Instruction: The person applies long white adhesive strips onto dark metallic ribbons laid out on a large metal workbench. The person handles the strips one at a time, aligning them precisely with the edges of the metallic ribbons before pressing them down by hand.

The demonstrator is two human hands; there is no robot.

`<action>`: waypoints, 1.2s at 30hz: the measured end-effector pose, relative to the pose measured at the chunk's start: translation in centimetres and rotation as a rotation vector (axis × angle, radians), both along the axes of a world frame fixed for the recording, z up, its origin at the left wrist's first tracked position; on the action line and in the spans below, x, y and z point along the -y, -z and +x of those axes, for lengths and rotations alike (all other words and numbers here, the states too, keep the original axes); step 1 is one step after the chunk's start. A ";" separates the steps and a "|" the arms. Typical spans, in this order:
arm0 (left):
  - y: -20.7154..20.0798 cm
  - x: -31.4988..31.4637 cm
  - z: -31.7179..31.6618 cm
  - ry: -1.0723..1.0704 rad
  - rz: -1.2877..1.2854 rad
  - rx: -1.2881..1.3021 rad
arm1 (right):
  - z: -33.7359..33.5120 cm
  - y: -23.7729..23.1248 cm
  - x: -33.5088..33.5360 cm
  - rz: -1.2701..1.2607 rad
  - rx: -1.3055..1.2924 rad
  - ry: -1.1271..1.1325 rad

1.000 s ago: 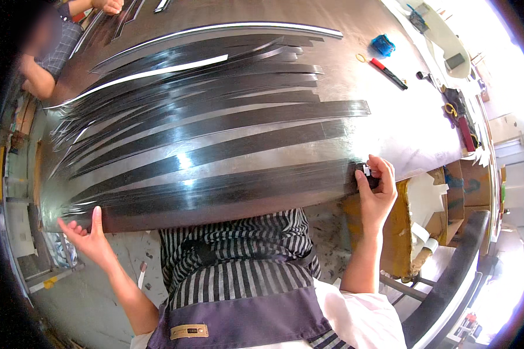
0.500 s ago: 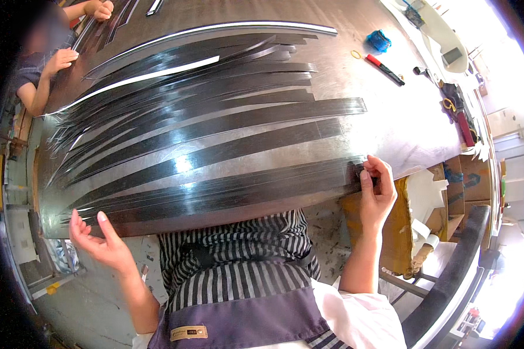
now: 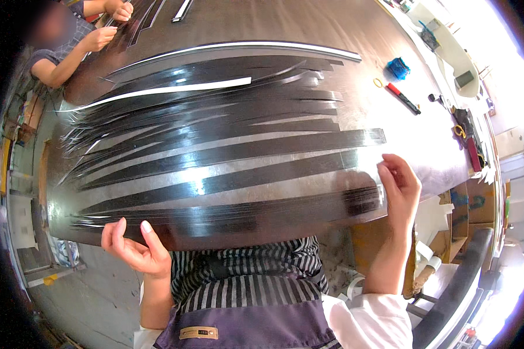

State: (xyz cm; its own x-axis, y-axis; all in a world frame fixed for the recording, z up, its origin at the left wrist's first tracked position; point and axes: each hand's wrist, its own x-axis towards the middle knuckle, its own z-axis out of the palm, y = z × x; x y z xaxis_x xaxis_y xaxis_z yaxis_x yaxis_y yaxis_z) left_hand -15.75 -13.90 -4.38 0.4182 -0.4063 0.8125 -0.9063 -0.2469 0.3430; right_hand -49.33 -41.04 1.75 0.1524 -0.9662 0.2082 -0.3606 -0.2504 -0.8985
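Long thin black strips lie across the table in loose bundles. The nearest bundle of black strips (image 3: 233, 215) runs along the table's front edge between my two hands. My left hand (image 3: 138, 249) hovers over the edge by that bundle's left end, fingers apart, holding nothing. By its right end is my right hand (image 3: 400, 189), fingers loosely bent and thumb slightly off them, with nothing visible in it. Another black strip (image 3: 262, 170) and a wider black band (image 3: 285, 146) lie just beyond. A white strip (image 3: 174, 90) rests on the far bundles.
A white-and-black trim strip (image 3: 244, 44) lies at the back. At right are a blue bundle (image 3: 397, 68), a yellow ring (image 3: 379, 82), a red-and-black marker (image 3: 403, 98) and dark-handled tools (image 3: 470, 142). A co-worker's hands (image 3: 102, 38) handle strips at far left. Cardboard boxes (image 3: 375, 244) stand below right.
My left hand has moved right from the bundle's left end. The right hand has loosened and come off the bundle's right end. The view has shifted, and the co-worker's hands have drawn closer together.
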 end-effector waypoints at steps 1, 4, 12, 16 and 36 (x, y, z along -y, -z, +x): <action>-0.1 -0.1 0.1 -0.001 0.003 0.012 | 1.1 -0.4 1.2 -0.001 -0.102 -0.085; -0.6 0.1 -0.1 0.000 0.009 0.022 | 4.3 -0.8 5.7 -0.049 -0.265 -0.250; -0.7 -0.2 -0.2 -0.029 0.074 0.040 | 9.3 0.0 13.4 0.170 -0.344 -0.251; -0.8 -0.6 -0.1 -0.037 0.113 0.037 | 10.0 0.6 14.8 0.147 -0.572 -0.299; -4.2 -2.7 -0.6 0.294 0.013 -0.068 | 5.6 -9.0 -0.9 -0.056 0.148 -0.531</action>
